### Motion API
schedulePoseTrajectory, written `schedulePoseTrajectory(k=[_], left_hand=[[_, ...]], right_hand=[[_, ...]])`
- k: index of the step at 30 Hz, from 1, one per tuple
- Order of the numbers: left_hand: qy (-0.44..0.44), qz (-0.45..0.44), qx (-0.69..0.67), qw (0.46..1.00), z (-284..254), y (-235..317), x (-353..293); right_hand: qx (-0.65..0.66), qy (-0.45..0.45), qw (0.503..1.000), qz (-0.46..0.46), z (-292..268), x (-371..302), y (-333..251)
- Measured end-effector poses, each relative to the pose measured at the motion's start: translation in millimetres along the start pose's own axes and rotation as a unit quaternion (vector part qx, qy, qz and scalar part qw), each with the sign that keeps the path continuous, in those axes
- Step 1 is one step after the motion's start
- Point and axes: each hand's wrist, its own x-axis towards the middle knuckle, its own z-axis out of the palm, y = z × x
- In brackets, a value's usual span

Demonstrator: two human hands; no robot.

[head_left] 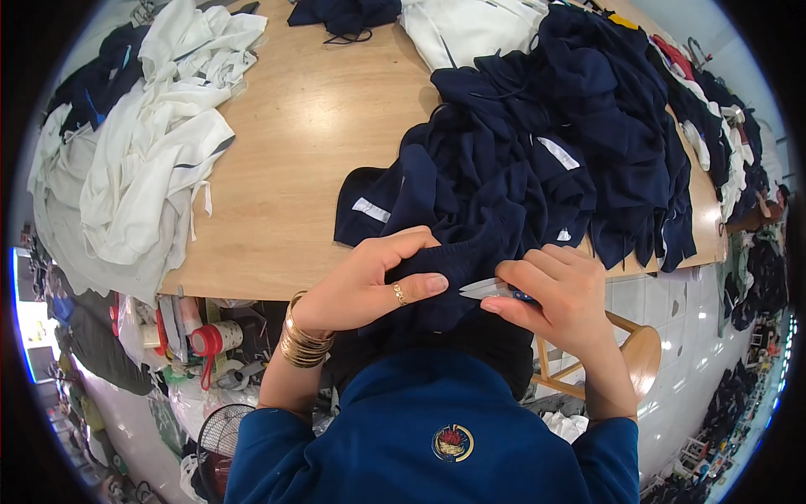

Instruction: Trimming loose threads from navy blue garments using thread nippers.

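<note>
At the table's near edge, my left hand [369,281] is closed on a navy garment [457,260], with the thumb lying over the gathered cloth and a ring and gold bangles on that side. My right hand [558,294] grips small thread snips [487,289]. Their silver blades point left toward my left thumb, beside the held fabric. Part of the blue handle shows under the right fingers; the rest is hidden. The garment spreads from my hands up onto the table, and a white strip [371,210] lies on its left part.
More navy clothes [604,109] are heaped on the right of the wooden table [294,151]. White garments [151,160] hang over its left edge, and another white piece [470,29] lies at the back. A wooden stool [642,361] stands at right; a red-lidded bottle [217,338] is below left.
</note>
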Motion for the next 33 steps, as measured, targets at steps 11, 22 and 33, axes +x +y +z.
schedulePoseTrajectory(k=[11,22,33], left_hand=[[-0.006,-0.017,-0.085,0.996,5,1,1],[-0.025,-0.014,-0.097,0.995,5,5,4],[0.310,0.016,-0.302,0.901,38,-16,22]], right_hand=[[0.008,0.023,1.000,-0.007,1,-1,3],[0.020,0.031,0.999,-0.010,0,-1,3],[0.421,0.115,0.830,0.348,29,-2,-23]])
